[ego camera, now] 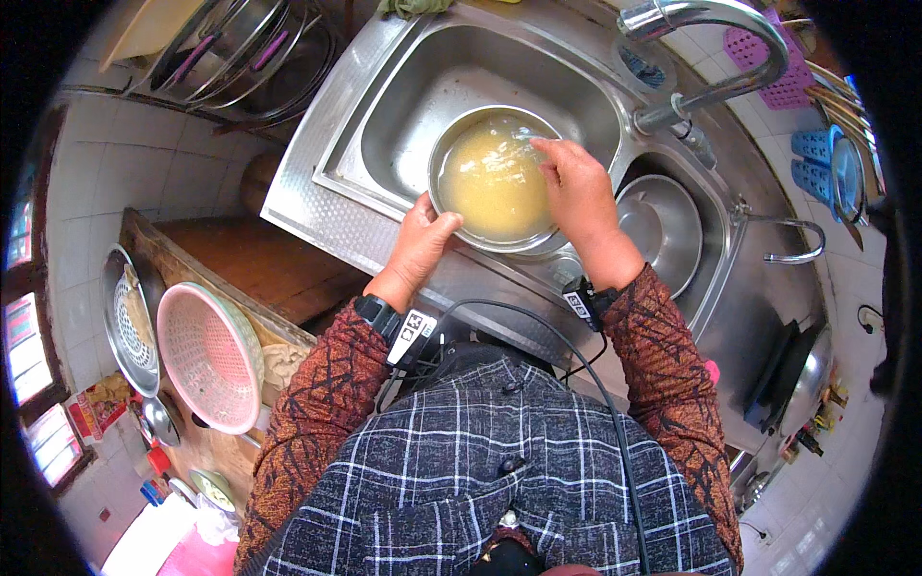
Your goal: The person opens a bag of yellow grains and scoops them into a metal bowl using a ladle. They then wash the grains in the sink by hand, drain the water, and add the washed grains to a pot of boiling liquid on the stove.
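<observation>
A round metal bowl (438, 155) is held over the front edge of the left basin of a stainless steel sink (403, 93). Yellow grain (490, 191), like millet, lies in it under water. My left hand (420, 248) grips the bowl's near left rim, thumb on top and fingers below. My right hand (582, 198) is at the right side of the bowl, with its bent fingertips close together over the water. Whether anything is between those fingertips, I cannot tell.
A tall faucet (720, 93) arches behind the basins. Another metal bowl (666, 223) sits in the right basin, near a small tap (799, 255). On the left are a pink plastic colander (209, 360) and a metal strainer (130, 331). A black cable (540, 317) crosses before my body.
</observation>
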Tool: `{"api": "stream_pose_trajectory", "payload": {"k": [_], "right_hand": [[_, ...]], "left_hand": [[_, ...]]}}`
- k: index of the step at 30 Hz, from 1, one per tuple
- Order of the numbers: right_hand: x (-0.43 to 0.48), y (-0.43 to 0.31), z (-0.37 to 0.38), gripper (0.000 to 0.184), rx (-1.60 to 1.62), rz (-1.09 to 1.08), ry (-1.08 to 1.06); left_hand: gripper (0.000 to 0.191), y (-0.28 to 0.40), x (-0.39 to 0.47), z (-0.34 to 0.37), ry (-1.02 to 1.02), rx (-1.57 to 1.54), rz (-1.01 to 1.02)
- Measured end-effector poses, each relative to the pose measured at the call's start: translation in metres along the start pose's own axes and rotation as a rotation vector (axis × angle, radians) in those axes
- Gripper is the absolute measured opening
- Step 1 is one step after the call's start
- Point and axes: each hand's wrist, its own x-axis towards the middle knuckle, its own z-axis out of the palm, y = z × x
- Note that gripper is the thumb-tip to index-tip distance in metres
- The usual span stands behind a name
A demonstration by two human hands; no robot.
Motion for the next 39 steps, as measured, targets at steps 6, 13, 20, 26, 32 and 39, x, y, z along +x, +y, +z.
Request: {"api": "stream_pose_trajectory", "payload": {"k": [6,13,20,26,32,39], "right_hand": [[0.016,0.006,0.011,0.035,0.083,-0.039,-0.031],[0.029,0.004,0.031,0.02,0.007,-0.116,-0.144],[0.023,-0.004,0.015,0.02,0.061,0.019,-0.171],[0.02,-0.002,0.006,0.027,-0.041,-0.052,-0.155],[0.021,0.006,0.019,0.044,-0.051,-0.155,-0.074],[0.028,-0.008,0.042,0.041,0.023,-0.28,-0.141]], "left_hand": [[0.05,0.001,0.0,0.001,0.009,-0.01,0.001],[0.05,-0.003,0.002,-0.002,-0.009,-0.01,0.021],[0.05,-0.009,0.006,-0.006,-0.038,-0.004,0.071],[0.052,-0.013,0.008,-0.007,-0.017,-0.024,0.073],[0.052,-0.013,0.008,-0.007,-0.035,-0.036,0.07],[0.053,-0.009,0.006,-0.005,-0.032,0.001,0.08]]}}
